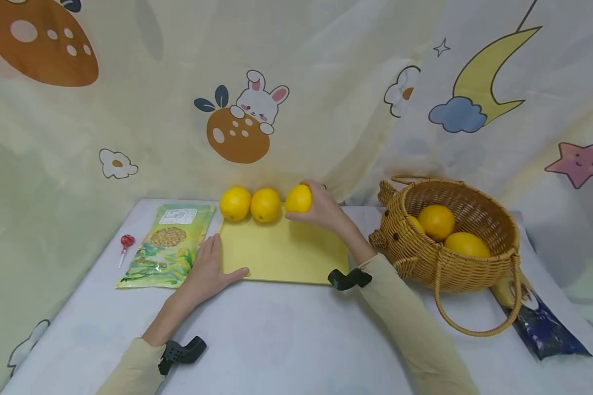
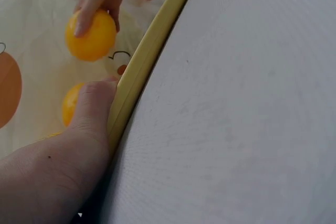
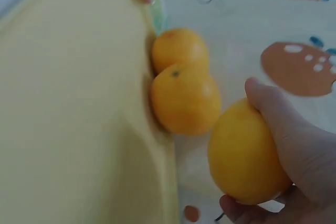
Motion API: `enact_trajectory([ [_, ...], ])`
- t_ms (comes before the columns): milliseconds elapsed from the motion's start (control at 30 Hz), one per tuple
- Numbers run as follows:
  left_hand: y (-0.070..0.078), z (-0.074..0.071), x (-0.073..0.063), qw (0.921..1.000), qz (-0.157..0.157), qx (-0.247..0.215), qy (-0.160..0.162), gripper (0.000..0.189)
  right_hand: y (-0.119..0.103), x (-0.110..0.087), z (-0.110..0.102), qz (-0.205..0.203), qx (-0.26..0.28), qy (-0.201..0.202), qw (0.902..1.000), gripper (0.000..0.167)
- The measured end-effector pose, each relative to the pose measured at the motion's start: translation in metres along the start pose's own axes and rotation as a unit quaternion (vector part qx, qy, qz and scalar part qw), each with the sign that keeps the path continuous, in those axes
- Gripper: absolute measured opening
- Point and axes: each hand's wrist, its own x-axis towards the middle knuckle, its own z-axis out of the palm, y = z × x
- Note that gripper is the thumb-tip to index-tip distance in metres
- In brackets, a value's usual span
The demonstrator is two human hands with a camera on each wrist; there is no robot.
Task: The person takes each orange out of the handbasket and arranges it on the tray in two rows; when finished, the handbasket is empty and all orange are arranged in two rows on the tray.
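Observation:
My right hand point(image 1: 322, 209) grips an orange point(image 1: 298, 198) over the far edge of a yellow board point(image 1: 286, 255). In the right wrist view, thumb and fingers curl round this orange point(image 3: 247, 153) from one side. Two more oranges, a left one point(image 1: 235, 203) and a middle one point(image 1: 265, 206), sit side by side along the board's far left edge. My left hand point(image 1: 210, 269) lies at the board's left side with straight fingers. Its thumb point(image 2: 94, 103) stretches along the near edge of the board in the left wrist view.
On the right stands a wicker pig basket point(image 1: 457, 269) with several oranges inside, its handle hanging forward. A dark blue packet point(image 1: 543, 323) pokes out behind it. Left of the board lie a green-yellow bag point(image 1: 170, 247) and a red lollipop point(image 1: 127, 241). A printed cloth point(image 1: 326, 109) hangs behind.

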Motion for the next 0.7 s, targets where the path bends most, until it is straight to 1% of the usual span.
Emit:
enact_trajectory([
  [67, -0.001, 0.001, 0.0, 1.0, 0.001, 0.003, 0.004, 0.119, 0.009, 0.009, 0.007, 0.003, -0.001, -0.008, 1.0, 0.087],
  [167, -0.001, 0.001, -0.001, 1.0, 0.0, 0.005, 0.007, 0.119, 0.017, 0.018, 0.015, 0.003, -0.006, -0.033, 0.9994, 0.087],
  [267, -0.001, 0.001, -0.002, 1.0, 0.0, 0.0, 0.004, 0.119, 0.021, 0.023, 0.02, 0.016, -0.016, -0.058, 0.998, 0.089],
  [333, 0.0, 0.001, -0.003, 1.0, 0.001, -0.003, 0.002, 0.119, 0.023, 0.024, 0.022, 0.025, -0.021, -0.068, 0.9971, 0.09],
  [567, 0.001, 0.002, -0.001, 1.0, 0.001, -0.008, 0.005, 0.119, 0.029, 0.029, 0.026, 0.033, -0.05, -0.077, 0.9952, 0.092],
  [700, 0.001, 0.001, 0.0, 1.0, 0.0, -0.005, 0.004, 0.119, 0.031, 0.031, 0.032, 0.035, -0.041, -0.073, 0.9959, 0.095],
])
